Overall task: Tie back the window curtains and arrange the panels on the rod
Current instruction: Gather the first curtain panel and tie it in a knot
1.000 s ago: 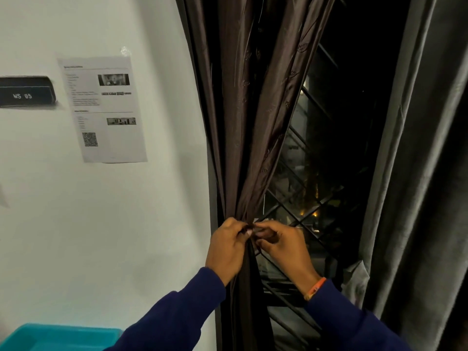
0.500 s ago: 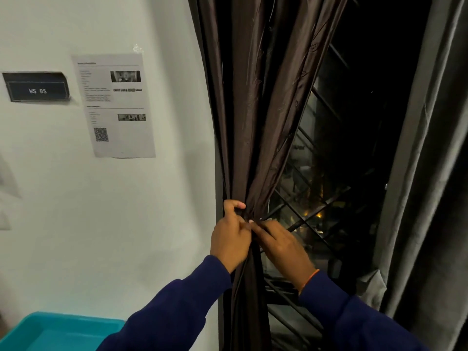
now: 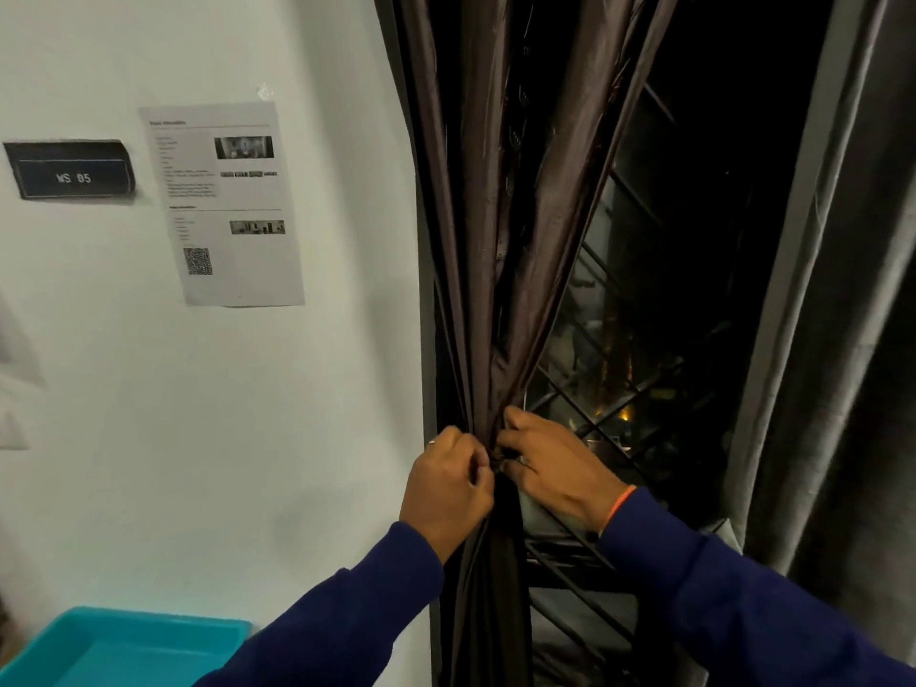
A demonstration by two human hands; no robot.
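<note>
A dark brown curtain panel (image 3: 525,250) hangs at the window's left side, gathered into a narrow bunch at waist height. My left hand (image 3: 448,493) grips the bunch from the left with curled fingers. My right hand (image 3: 555,468) meets it from the right, its fingers pinching at the gathered point, where a dark tie seems to sit, mostly hidden between the two hands. A grey curtain panel (image 3: 842,339) hangs loose on the right. The rod is out of view.
Behind the curtains is a dark window with a diagonal metal grille (image 3: 619,409). The white wall on the left carries a taped paper sheet (image 3: 223,205) and a black "WS 05" sign (image 3: 72,171). A teal bin (image 3: 124,647) stands at the bottom left.
Both hands have stayed at the gathered point, shifting their fingers. My left thumb, raised half a second ago, is now folded down against the bunch. The view has swung slightly left.
</note>
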